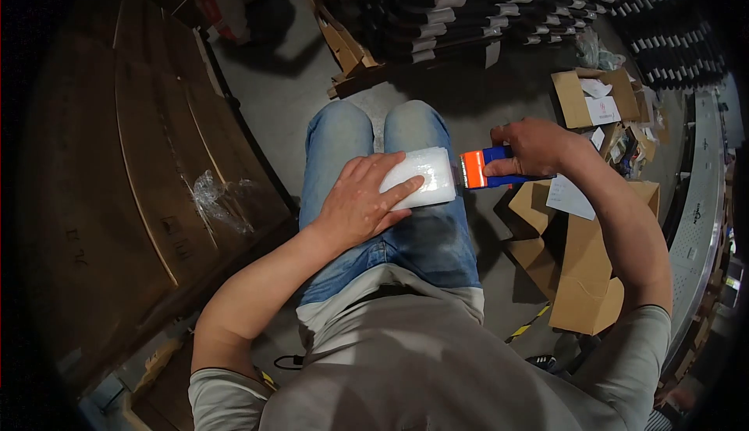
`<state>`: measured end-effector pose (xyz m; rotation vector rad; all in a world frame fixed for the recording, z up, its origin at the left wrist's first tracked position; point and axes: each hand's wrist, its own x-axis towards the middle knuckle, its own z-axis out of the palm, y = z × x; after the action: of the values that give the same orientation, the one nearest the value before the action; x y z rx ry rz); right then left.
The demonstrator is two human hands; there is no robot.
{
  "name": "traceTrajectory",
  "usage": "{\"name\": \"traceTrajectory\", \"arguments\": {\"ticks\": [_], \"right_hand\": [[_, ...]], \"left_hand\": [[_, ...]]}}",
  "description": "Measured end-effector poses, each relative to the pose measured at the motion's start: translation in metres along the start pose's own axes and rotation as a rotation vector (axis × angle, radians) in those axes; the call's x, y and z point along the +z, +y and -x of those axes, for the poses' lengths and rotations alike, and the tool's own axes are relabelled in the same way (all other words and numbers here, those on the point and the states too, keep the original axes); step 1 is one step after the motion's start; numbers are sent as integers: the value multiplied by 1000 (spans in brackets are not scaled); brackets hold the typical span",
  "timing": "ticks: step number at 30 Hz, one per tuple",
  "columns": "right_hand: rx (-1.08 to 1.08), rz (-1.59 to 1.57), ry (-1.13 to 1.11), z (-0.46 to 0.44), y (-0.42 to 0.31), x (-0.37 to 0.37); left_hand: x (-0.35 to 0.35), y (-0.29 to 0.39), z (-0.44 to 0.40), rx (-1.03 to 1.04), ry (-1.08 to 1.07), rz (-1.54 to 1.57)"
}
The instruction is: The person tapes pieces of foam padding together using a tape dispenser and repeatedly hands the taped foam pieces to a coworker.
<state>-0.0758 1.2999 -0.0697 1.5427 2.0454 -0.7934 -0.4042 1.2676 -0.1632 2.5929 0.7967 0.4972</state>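
Note:
A white wrapped block [425,177] rests on my thighs, over the blue jeans. My left hand [367,197] lies across its left part, with the fingers bent over the top and side, holding it. Just right of the block, my right hand [530,150] grips a blue and orange tape dispenser [474,169], whose toothed orange end points left toward the block's right side. A narrow gap shows between the dispenser and the block.
Brown cartons [156,142] stand along the left. Stacked black parts with white wraps [452,10] fill the far side. At the right are an open cardboard box [585,275], a smaller box [573,103] with papers, and a grey metal edge [694,220].

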Motion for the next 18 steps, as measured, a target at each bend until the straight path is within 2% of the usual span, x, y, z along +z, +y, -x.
{"name": "traceTrajectory", "arguments": {"ticks": [4, 7, 11, 13, 14, 16, 18], "right_hand": [[150, 210, -134, 3, -44, -33], [161, 344, -67, 3, -69, -44], [98, 561, -16, -15, -79, -9], [78, 926, -196, -36, -68, 25], [-182, 1364, 147, 7, -51, 31], [173, 962, -155, -5, 18, 45], [447, 502, -338, 18, 25, 16]], "left_hand": [[1, -1, 1, -3, 22, 30], [1, -1, 2, -9, 24, 21], [8, 0, 3, 4, 51, 35], [10, -3, 12, 18, 49, 37], [10, -9, 18, 25, 81, 64], [5, -15, 21, 38, 122, 82], [8, -11, 23, 25, 148, 125]]}}
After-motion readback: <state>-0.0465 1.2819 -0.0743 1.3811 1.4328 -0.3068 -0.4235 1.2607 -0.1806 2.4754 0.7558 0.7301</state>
